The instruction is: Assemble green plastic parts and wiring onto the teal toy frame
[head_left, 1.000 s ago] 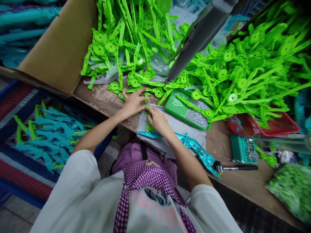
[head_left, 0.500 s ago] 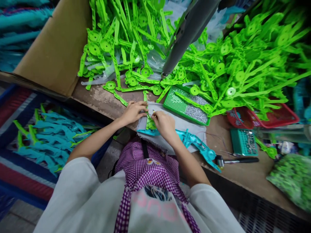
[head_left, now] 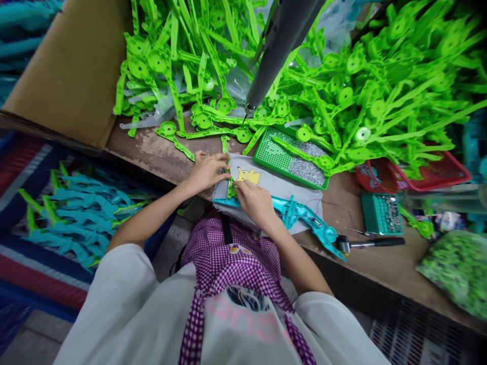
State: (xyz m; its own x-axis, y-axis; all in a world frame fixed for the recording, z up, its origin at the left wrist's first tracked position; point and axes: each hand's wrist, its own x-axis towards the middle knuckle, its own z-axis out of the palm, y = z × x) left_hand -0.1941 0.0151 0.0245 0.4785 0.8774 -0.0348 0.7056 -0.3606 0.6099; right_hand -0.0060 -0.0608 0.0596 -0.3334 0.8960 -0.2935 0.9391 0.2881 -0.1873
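A long light-blue plastic part (head_left: 302,212) lies across a grey cloth (head_left: 292,181) at the bench's front edge. Standing away from its left end is a slim lime-green plastic arm (head_left: 225,145), partly covered by my fingers. My left hand (head_left: 207,172) grips the green arm from the left, thumb and fingertips against it. My right hand (head_left: 255,201) is closed in a pinch over the arm's near end, above the blue part. Whatever sits between those fingertips is too small to make out. A yellow cartoon print (head_left: 249,176) shows on the cloth beside my right fingers.
Heaps of green arms (head_left: 365,111) cover the bench's back. A grey powered screwdriver (head_left: 262,76) hangs ahead of my hands. Nearby are a green basket (head_left: 270,152) of small metal pieces, a teal box (head_left: 373,213), a hammer (head_left: 344,244) and a crate of blue parts (head_left: 79,213).
My right fingertips have shifted slightly down and left toward the near end of the green arm, uncovering the yellow print. My left hand stays on the arm. The view has shifted slightly.
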